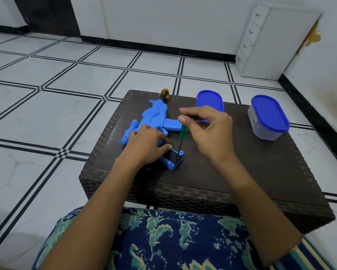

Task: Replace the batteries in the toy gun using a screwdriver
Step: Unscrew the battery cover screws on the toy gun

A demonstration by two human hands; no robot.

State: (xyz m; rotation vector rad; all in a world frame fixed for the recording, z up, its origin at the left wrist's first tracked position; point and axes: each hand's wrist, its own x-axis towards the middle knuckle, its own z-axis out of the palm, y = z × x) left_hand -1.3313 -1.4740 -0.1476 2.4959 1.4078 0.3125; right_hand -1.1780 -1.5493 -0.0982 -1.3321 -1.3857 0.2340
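Note:
A blue toy gun with a black and yellow muzzle lies flat on a dark woven table. Its grip end, with a black battery cover, points toward me. My left hand presses down on the gun's body just above the grip. My right hand holds a green-handled screwdriver upright by its top. The screwdriver's dark tip rests on the black cover near the grip's right edge.
Two containers with blue lids stand on the table's right side: one behind my right hand, one at the far right. A white drawer unit stands against the wall. Tiled floor surrounds the table; patterned fabric covers my lap.

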